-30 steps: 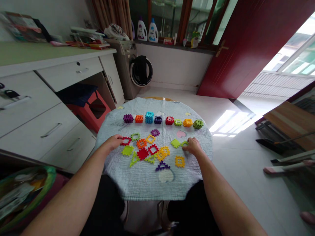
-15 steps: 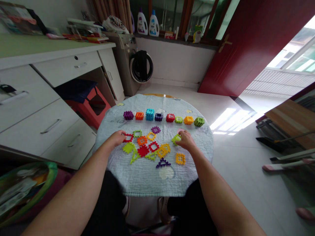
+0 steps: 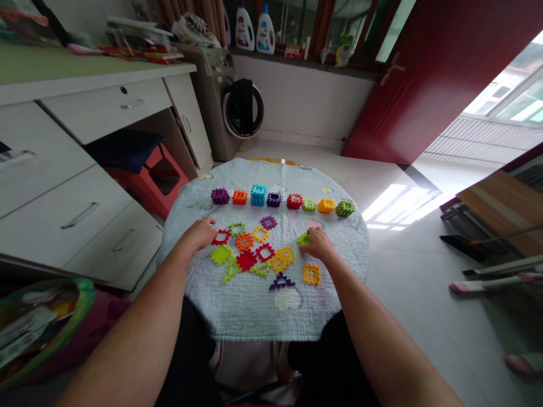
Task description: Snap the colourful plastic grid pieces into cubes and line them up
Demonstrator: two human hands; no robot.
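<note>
My right hand (image 3: 318, 243) has its fingers closed on a light green piece (image 3: 302, 239) at the right of the cloth-covered table. On the left, my left hand (image 3: 204, 233) rests beside a red square frame (image 3: 221, 237), its fingers bent and partly hidden. Loose flat pieces lie between the hands, among them an orange one (image 3: 244, 242), a solid red one (image 3: 246, 260), a purple one (image 3: 268, 222) and a dark purple triangle (image 3: 281, 281). A yellow square (image 3: 311, 274) lies below my right hand. Stacks in several colours, such as a turquoise one (image 3: 258, 195), form a row behind.
The round table has a pale blue cloth (image 3: 254, 316). White drawers (image 3: 80, 215) and a red stool (image 3: 165, 178) stand left, with a filled bin (image 3: 80, 322) at lower left. A washing machine (image 3: 216, 102) and a red door (image 3: 407, 85) are behind.
The light green piece is now tilted in my right hand and shows narrower than before. My left hand has shifted very slightly left, away from the red frame. The camera view has moved a little.
</note>
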